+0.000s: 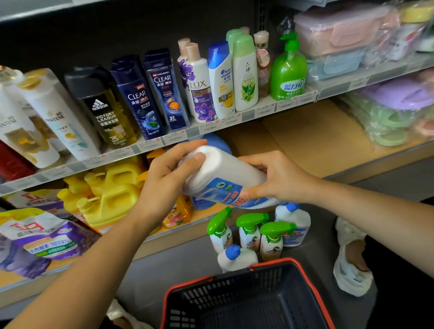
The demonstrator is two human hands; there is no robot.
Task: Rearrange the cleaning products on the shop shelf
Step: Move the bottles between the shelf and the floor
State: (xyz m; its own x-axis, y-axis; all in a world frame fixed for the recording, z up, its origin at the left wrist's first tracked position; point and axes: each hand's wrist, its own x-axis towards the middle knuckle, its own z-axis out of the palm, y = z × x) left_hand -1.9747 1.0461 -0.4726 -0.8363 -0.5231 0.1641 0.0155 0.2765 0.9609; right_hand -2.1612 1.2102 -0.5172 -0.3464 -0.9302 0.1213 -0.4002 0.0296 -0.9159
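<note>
Head view: both hands hold a white plastic cleaner bottle (220, 173) tilted in front of the lower shelf (313, 142), above the green-trigger spray bottles (253, 229) standing on the floor. Its plain rounded end points far and up; a blue label with red print wraps the near part. The left hand (170, 179) curls round the plain end, thumb on top. The right hand (277, 177) grips the labelled part. A dark basket (314, 295) sits nearest.
</note>
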